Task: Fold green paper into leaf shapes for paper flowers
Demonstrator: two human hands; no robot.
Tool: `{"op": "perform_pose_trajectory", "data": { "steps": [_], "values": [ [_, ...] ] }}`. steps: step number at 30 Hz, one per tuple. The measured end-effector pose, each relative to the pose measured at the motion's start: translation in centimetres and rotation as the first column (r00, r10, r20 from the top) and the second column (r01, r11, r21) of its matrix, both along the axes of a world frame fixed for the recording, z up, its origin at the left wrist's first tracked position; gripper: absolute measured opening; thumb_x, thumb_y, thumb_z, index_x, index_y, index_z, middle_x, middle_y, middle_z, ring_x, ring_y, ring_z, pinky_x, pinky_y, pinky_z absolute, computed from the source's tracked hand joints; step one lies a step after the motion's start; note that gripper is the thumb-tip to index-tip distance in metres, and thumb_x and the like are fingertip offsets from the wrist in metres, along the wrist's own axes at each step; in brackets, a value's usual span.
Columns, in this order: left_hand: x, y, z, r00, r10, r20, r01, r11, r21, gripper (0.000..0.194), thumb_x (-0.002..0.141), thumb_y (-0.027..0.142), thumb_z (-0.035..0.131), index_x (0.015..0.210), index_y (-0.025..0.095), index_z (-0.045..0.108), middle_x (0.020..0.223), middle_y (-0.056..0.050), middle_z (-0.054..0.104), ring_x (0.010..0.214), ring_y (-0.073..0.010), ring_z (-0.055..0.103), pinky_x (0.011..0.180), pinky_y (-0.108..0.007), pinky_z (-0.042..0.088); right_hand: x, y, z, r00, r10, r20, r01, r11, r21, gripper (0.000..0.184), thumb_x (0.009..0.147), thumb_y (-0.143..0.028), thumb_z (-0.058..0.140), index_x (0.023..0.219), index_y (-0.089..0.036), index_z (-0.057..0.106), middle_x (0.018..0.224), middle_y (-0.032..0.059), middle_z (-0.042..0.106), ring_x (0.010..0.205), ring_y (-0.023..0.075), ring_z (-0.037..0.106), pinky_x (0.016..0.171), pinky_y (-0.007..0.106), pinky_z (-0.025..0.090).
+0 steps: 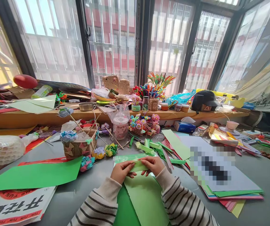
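Observation:
A small strip of light green paper (139, 166) is stretched between my two hands at the middle of the table. My left hand (123, 171) pinches its left end, thumb on top. On the other end my right hand (153, 165) has a like pinch. Below them lies a larger light green sheet (146, 201) with a ragged left edge, partly over a darker green sheet (124, 210). Just beyond the hands several folded green paper pieces (149, 147) are heaped. The fingers cover both ends of the strip.
To the left, a green sheet (35, 174) overlaps a printed bag (19, 207), near a basket (78, 147) with paper flowers. A lidded cup (120, 127) stands behind. At right is a stack of coloured paper (243, 185). A cluttered ledge (116, 116) runs under the windows.

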State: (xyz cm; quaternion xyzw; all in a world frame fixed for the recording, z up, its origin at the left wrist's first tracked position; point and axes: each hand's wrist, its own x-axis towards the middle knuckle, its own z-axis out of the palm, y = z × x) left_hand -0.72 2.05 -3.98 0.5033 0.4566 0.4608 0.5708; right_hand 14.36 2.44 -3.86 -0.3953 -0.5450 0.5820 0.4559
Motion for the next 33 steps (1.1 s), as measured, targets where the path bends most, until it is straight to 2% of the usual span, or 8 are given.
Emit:
{"op": "perform_pose_trajectory", "data": {
  "steps": [4, 7, 14, 20, 25, 29, 33],
  "values": [
    [0.03, -0.06, 0.02, 1.0, 0.03, -0.011, -0.029, 0.997, 0.066, 0.036, 0.047, 0.04, 0.063, 0.07, 0.013, 0.065, 0.054, -0.002, 0.061, 0.044, -0.0145, 0.058, 0.041, -0.022, 0.046, -0.08, -0.15, 0.12, 1.0, 0.001, -0.025, -0.003, 0.996, -0.09, 0.041, 0.058, -0.046, 0.055, 0.079, -0.011, 0.059, 0.059, 0.0025, 0.057, 0.04, 0.009, 0.056, 0.033, 0.015, 0.041],
    [0.05, -0.07, -0.07, 0.999, 0.031, 0.01, -0.031, 0.996, 0.08, 0.033, 0.048, 0.038, 0.064, 0.07, 0.013, 0.065, 0.053, -0.001, 0.061, 0.045, -0.015, 0.059, 0.041, -0.021, 0.046, -0.1, -0.18, -0.01, 0.998, 0.054, -0.033, -0.056, 0.996, -0.064, 0.037, 0.052, -0.038, 0.063, 0.079, -0.011, 0.059, 0.057, 0.0012, 0.058, 0.044, 0.0097, 0.057, 0.036, 0.014, 0.042],
    [-0.06, -0.03, 0.08, 0.996, -0.014, 0.084, 0.017, 0.999, -0.037, 0.033, 0.046, 0.036, 0.067, 0.069, 0.012, 0.063, 0.055, -0.001, 0.062, 0.046, -0.0143, 0.059, 0.043, -0.021, 0.047, -0.17, 0.27, -0.62, 0.997, 0.035, -0.068, -0.04, 0.997, -0.067, 0.04, 0.048, -0.038, 0.065, 0.076, -0.01, 0.059, 0.049, -0.0002, 0.056, 0.042, 0.0107, 0.056, 0.036, 0.017, 0.042],
    [-0.07, 0.0, 0.5, 0.999, -0.033, 0.029, 0.036, 0.991, -0.129, 0.04, 0.054, 0.047, 0.057, 0.07, 0.01, 0.061, 0.05, -0.002, 0.061, 0.044, -0.0147, 0.058, 0.04, -0.022, 0.046, -0.24, 0.15, -0.54, 0.997, 0.069, -0.045, -0.073, 0.992, -0.098, 0.041, 0.048, -0.04, 0.064, 0.077, -0.01, 0.061, 0.051, 0.0014, 0.056, 0.045, 0.0116, 0.057, 0.038, 0.018, 0.042],
    [-0.22, 0.16, 0.46, 0.998, -0.053, 0.035, 0.058, 0.981, -0.184, 0.036, 0.057, 0.043, 0.057, 0.073, 0.01, 0.06, 0.052, -0.003, 0.061, 0.044, -0.0139, 0.057, 0.041, -0.022, 0.046, -0.37, 0.06, -0.69, 0.997, 0.075, -0.033, -0.078, 0.991, -0.111, 0.045, 0.047, -0.042, 0.064, 0.079, -0.01, 0.062, 0.049, 0.0009, 0.055, 0.046, 0.0119, 0.057, 0.038, 0.018, 0.042],
    [-0.46, 0.23, 0.45, 0.992, -0.09, 0.089, 0.106, 0.974, -0.202, 0.032, 0.055, 0.038, 0.061, 0.072, 0.011, 0.06, 0.055, -0.002, 0.062, 0.047, -0.0131, 0.058, 0.045, -0.021, 0.046, -0.44, 0.1, -0.82, 0.998, 0.042, -0.039, -0.046, 0.993, -0.111, 0.048, 0.045, -0.044, 0.064, 0.079, -0.01, 0.062, 0.048, 0.0006, 0.055, 0.044, 0.0117, 0.056, 0.037, 0.018, 0.041],
    [-0.57, 0.26, 0.33, 0.989, -0.1, 0.11, 0.121, 0.972, -0.201, 0.035, 0.048, 0.037, 0.066, 0.07, 0.011, 0.059, 0.053, -0.001, 0.062, 0.051, -0.0138, 0.059, 0.049, -0.021, 0.046, -0.31, 0.17, -0.77, 0.997, 0.073, -0.01, -0.073, 0.99, -0.123, 0.049, 0.046, -0.043, 0.064, 0.082, -0.009, 0.06, 0.047, 0.0007, 0.055, 0.046, 0.0124, 0.057, 0.041, 0.02, 0.043]
  ]
}}
